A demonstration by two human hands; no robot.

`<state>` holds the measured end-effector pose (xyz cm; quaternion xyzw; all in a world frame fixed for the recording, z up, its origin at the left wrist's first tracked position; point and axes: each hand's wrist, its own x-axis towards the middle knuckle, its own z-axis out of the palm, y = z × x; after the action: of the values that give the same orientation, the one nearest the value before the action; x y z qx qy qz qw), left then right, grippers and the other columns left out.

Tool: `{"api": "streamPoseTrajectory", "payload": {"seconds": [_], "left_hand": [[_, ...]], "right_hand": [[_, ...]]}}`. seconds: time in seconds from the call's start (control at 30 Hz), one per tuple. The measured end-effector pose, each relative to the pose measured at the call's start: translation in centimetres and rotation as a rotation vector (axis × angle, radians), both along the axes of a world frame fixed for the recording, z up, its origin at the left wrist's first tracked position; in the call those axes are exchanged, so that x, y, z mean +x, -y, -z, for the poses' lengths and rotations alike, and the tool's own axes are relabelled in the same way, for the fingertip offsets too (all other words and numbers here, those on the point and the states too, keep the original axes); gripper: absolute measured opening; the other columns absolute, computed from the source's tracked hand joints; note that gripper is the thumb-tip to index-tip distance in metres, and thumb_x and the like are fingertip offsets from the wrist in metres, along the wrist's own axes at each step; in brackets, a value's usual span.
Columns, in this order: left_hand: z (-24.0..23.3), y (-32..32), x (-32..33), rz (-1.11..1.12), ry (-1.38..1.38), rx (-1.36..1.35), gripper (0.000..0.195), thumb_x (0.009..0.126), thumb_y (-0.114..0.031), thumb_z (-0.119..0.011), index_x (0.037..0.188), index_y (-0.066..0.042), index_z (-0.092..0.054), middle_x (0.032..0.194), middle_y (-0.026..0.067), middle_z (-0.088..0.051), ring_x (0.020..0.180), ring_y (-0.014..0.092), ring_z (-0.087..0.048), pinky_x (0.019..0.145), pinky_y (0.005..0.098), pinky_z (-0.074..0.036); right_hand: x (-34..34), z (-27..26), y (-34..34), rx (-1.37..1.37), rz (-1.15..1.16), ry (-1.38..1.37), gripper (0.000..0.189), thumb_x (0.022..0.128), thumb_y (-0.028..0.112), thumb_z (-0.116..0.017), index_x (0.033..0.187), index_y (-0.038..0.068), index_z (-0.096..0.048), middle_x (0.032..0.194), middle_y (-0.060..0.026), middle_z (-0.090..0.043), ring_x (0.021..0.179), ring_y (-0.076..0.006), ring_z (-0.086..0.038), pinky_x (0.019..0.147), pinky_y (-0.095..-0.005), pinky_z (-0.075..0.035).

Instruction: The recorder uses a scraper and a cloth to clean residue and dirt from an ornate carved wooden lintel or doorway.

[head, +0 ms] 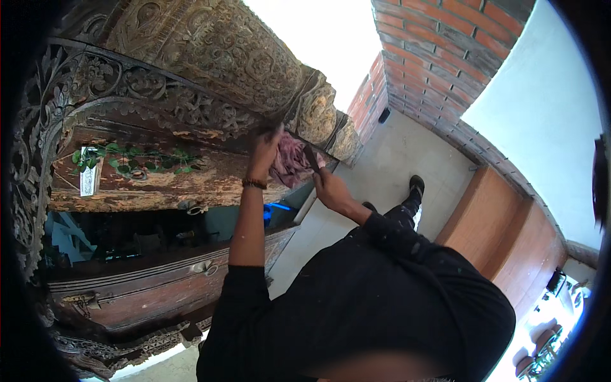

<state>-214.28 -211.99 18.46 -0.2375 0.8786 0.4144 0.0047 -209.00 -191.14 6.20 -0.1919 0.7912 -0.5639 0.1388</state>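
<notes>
Near the end of a carved wooden panel, my left hand (265, 147) is raised, a beaded bracelet on its wrist. Its fingers are blurred, so whether they hold anything cannot be told. A crumpled pink cloth (289, 161) lies or hangs between my hands, against the left one; what supports it is unclear. My right hand (332, 191) grips a dark, narrow, flat tool (311, 158), whose tip overlaps the cloth in view. Behind both hands stands old wooden furniture with carved scrollwork (191, 102) and a worn, flaking plank (224, 176).
A green leafy garland (143, 160) and a white card with writing (89, 172) are on the worn plank. Below is a dark reflective panel (157, 234); lower still, a drawer front with metal rings (143, 298). A brick wall (444, 52) and wooden steps (491, 224) stand right.
</notes>
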Motion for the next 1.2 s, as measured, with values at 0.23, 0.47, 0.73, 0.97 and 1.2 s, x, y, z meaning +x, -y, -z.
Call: {"api": "streamPoseTrajectory", "payload": {"seconds": [0.23,0.47,0.73,0.97,1.2], "left_hand": [[6.6,-4.0,6.2,0.031,-0.126,0.205,0.039,0.102,-0.032,-0.070,0.115,0.004,-0.073,0.102,0.0081,-0.076,0.091,0.013,-0.066,0.083,0.0307,-0.051],[8.7,-4.0,10.7,-0.092,-0.128,0.468,0.034,0.103,-0.029,-0.069,0.117,0.002,-0.074,0.109,0.0055,-0.075,0.100,0.013,-0.067,0.087,0.0298,-0.052],[8.7,-3.9,13.9,-0.195,-0.085,0.343,0.035,0.101,-0.029,-0.071,0.115,0.003,-0.073,0.106,0.0055,-0.075,0.096,0.011,-0.065,0.087,0.0276,-0.050],[6.6,-4.4,13.1,-0.258,-0.103,0.322,0.037,0.102,-0.029,-0.069,0.124,0.001,-0.071,0.117,0.0077,-0.073,0.104,0.016,-0.066,0.092,0.0313,-0.051],[6.6,-4.4,12.5,-0.261,-0.148,0.337,0.037,0.103,-0.028,-0.069,0.126,0.001,-0.070,0.120,0.0085,-0.072,0.106,0.016,-0.066,0.093,0.0308,-0.051]], "right_hand": [[-6.8,-7.1,-0.9,-0.189,0.227,-0.089,0.026,0.106,0.026,-0.052,0.101,0.000,-0.054,0.076,-0.0336,-0.061,0.077,-0.0556,-0.061,0.066,-0.0626,-0.043],[-2.3,-0.6,-0.1,-0.071,-0.010,-0.109,0.025,0.104,0.025,-0.055,0.106,0.000,-0.052,0.074,-0.0334,-0.061,0.074,-0.0558,-0.061,0.064,-0.0649,-0.044],[-6.1,-5.3,-0.4,-0.069,0.148,-0.113,0.028,0.106,0.028,-0.053,0.106,0.001,-0.048,0.073,-0.0335,-0.062,0.073,-0.0559,-0.061,0.063,-0.0654,-0.045],[-3.4,-4.2,-1.4,-0.039,0.062,-0.148,0.027,0.106,0.027,-0.052,0.103,0.000,-0.049,0.072,-0.0313,-0.063,0.070,-0.0545,-0.062,0.062,-0.0639,-0.046],[-4.8,-5.0,1.0,-0.156,0.097,-0.298,0.029,0.105,0.022,-0.051,0.116,-0.005,-0.054,0.076,-0.0334,-0.062,0.074,-0.0554,-0.061,0.065,-0.0630,-0.046]]}}
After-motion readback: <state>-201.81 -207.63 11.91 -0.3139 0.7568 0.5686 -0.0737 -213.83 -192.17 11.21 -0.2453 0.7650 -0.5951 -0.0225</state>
